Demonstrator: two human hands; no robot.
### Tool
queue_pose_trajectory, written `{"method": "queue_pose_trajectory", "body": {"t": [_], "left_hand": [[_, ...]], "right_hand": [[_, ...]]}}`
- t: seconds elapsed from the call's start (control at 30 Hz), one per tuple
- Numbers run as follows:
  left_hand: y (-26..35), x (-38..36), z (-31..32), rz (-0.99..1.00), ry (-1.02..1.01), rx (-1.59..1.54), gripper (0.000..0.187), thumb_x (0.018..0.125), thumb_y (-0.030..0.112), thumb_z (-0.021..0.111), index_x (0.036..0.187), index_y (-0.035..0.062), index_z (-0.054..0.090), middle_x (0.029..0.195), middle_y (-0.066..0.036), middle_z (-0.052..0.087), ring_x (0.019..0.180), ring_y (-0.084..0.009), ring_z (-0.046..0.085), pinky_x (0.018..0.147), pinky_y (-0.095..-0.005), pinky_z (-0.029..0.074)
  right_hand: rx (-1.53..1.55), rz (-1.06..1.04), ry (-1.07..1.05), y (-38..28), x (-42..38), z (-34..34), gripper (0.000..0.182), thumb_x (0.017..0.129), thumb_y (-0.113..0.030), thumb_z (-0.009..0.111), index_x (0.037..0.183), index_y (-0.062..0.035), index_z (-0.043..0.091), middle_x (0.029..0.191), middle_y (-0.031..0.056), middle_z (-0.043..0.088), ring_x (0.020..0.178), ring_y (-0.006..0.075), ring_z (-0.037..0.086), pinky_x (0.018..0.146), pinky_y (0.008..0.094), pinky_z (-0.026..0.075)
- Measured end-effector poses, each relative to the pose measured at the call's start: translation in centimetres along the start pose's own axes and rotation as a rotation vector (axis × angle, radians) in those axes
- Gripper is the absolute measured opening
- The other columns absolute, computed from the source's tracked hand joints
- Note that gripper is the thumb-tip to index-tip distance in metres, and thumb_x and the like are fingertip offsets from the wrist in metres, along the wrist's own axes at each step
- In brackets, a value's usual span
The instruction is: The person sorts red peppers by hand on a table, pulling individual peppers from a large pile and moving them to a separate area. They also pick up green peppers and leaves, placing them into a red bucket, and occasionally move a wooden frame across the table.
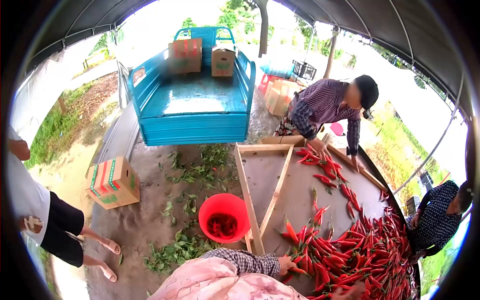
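Note:
My left hand [285, 265], coming out of a checked sleeve, is at the left edge of a pile of long red chili peppers [345, 250]. Its fingers are closed on a chili pepper [299, 270] whose end sticks out to the right. At the bottom of the view my right hand [348, 292] rests low over the pile, smeared by motion. Its fingers cannot be made out clearly. The peppers lie on a grey tabletop [267, 175], some with green stems. A red bucket [202, 215] with chili peppers inside stands left of the table.
Across the table, a co-worker [325, 107] reaches to a smaller row of peppers. Another person [440, 215] is at the right, and one [42, 215] stands at the left. Wooden slats [276, 192] lie along the table. A carton [114, 184], leaves [180, 252] and a blue cart [195, 130] are beyond.

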State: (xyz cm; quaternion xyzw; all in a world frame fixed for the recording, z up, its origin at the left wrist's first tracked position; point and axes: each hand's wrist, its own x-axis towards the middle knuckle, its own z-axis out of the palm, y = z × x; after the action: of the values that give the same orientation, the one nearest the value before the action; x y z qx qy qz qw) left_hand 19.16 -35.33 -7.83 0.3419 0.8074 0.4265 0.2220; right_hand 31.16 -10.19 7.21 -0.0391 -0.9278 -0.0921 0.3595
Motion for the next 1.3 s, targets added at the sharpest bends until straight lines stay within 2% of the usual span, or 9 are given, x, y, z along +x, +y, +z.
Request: {"method": "queue_pose_trajectory", "body": {"t": [0.3, 0.5, 0.73, 0.83, 0.87, 0.97, 1.07, 1.23, 1.3], "left_hand": [[-2.8, -0.9, 2.6, 0.110, 0.279, -0.058, 0.023, 0.076, 0.029, 0.066, 0.091, 0.0141, 0.058, 0.086, -0.019, 0.055, 0.083, -0.0361, 0.055, 0.070, -0.0433, 0.044], [-3.1, -1.1, 2.0, 0.520, 0.043, 0.041, 0.033, 0.063, 0.033, 0.072, 0.085, 0.0129, 0.058, 0.079, -0.019, 0.051, 0.074, -0.0410, 0.052, 0.060, -0.0468, 0.040], [-3.5, 0.3, 3.2, 0.201, -0.126, -0.337, 0.030, 0.067, 0.019, 0.064, 0.091, 0.0031, 0.057, 0.083, -0.022, 0.050, 0.086, -0.0423, 0.051, 0.069, -0.0483, 0.041], [-2.3, 0.4, 3.5, 0.374, 0.035, -0.722, 0.030, 0.065, 0.012, 0.064, 0.093, 0.0025, 0.060, 0.087, -0.021, 0.051, 0.088, -0.0393, 0.053, 0.070, -0.0453, 0.043], [-3.0, -0.2, 2.0, 0.578, 0.169, -0.043, 0.028, 0.064, 0.007, 0.064, 0.092, 0.0045, 0.062, 0.094, -0.020, 0.055, 0.090, -0.0344, 0.054, 0.072, -0.0404, 0.043], [0.6, -1.2, 0.8, 0.189, 0.207, -0.839, 0.013, 0.067, 0.012, 0.066, 0.074, 0.0056, 0.056, 0.073, -0.012, 0.059, 0.070, -0.0284, 0.057, 0.061, -0.0358, 0.043], [-0.3, -1.9, 0.8, 0.147, 0.428, -0.308, 0.013, 0.070, 0.016, 0.068, 0.076, 0.0069, 0.060, 0.064, -0.012, 0.057, 0.063, -0.0229, 0.057, 0.058, -0.0351, 0.042], [0.2, -1.0, 1.6, 0.074, 0.347, -0.633, 0.017, 0.075, 0.022, 0.069, 0.082, 0.0078, 0.063, 0.067, -0.012, 0.059, 0.065, -0.0156, 0.056, 0.059, -0.0350, 0.041], [0.1, -0.7, 1.6, -0.241, 0.487, -0.554, 0.017, 0.078, 0.022, 0.067, 0.083, 0.0068, 0.064, 0.069, -0.011, 0.061, 0.067, -0.0148, 0.057, 0.060, -0.0337, 0.043]], "right_hand": [[0.579, -0.227, -0.707, -10.4, -6.3, 13.5, 0.046, 0.089, -0.033, 0.055, 0.127, -0.0098, 0.044, 0.127, 0.0117, 0.047, 0.120, 0.0268, 0.041, 0.101, 0.0463, 0.031], [0.523, -0.225, -0.819, -8.6, -3.1, 12.5, 0.045, 0.089, -0.033, 0.056, 0.125, -0.0096, 0.046, 0.124, 0.0109, 0.049, 0.118, 0.0255, 0.043, 0.099, 0.0453, 0.033], [0.503, -0.208, -0.881, -8.1, -1.9, 12.1, 0.043, 0.088, -0.032, 0.057, 0.124, -0.0093, 0.047, 0.121, 0.0099, 0.051, 0.114, 0.0240, 0.045, 0.096, 0.0441, 0.035], [0.517, -0.192, -0.895, -8.2, -1.2, 12.1, 0.042, 0.088, -0.032, 0.057, 0.123, -0.0092, 0.048, 0.119, 0.0094, 0.052, 0.113, 0.0234, 0.046, 0.095, 0.0436, 0.036], [0.527, -0.188, -0.897, -8.1, -0.8, 12.2, 0.042, 0.088, -0.032, 0.057, 0.123, -0.0092, 0.048, 0.119, 0.0093, 0.052, 0.112, 0.0231, 0.046, 0.095, 0.0434, 0.036], [0.549, -0.136, -0.878, -7.2, 0.4, 11.6, 0.041, 0.088, -0.031, 0.058, 0.122, -0.0091, 0.049, 0.117, 0.0089, 0.053, 0.111, 0.0225, 0.047, 0.093, 0.0429, 0.037], [0.589, -0.076, -0.873, -7.0, 1.9, 10.6, 0.041, 0.088, -0.031, 0.058, 0.121, -0.0090, 0.049, 0.116, 0.0085, 0.054, 0.109, 0.0219, 0.048, 0.092, 0.0424, 0.038], [0.762, -0.069, -0.882, -8.6, 4.1, 8.9, 0.040, 0.088, -0.030, 0.058, 0.120, -0.0088, 0.050, 0.113, 0.0077, 0.055, 0.107, 0.0208, 0.050, 0.091, 0.0416, 0.039], [0.852, -0.096, -0.913, -10.1, 4.7, 8.3, 0.039, 0.087, -0.030, 0.059, 0.119, -0.0087, 0.051, 0.112, 0.0075, 0.056, 0.106, 0.0204, 0.051, 0.090, 0.0412, 0.040]]}}
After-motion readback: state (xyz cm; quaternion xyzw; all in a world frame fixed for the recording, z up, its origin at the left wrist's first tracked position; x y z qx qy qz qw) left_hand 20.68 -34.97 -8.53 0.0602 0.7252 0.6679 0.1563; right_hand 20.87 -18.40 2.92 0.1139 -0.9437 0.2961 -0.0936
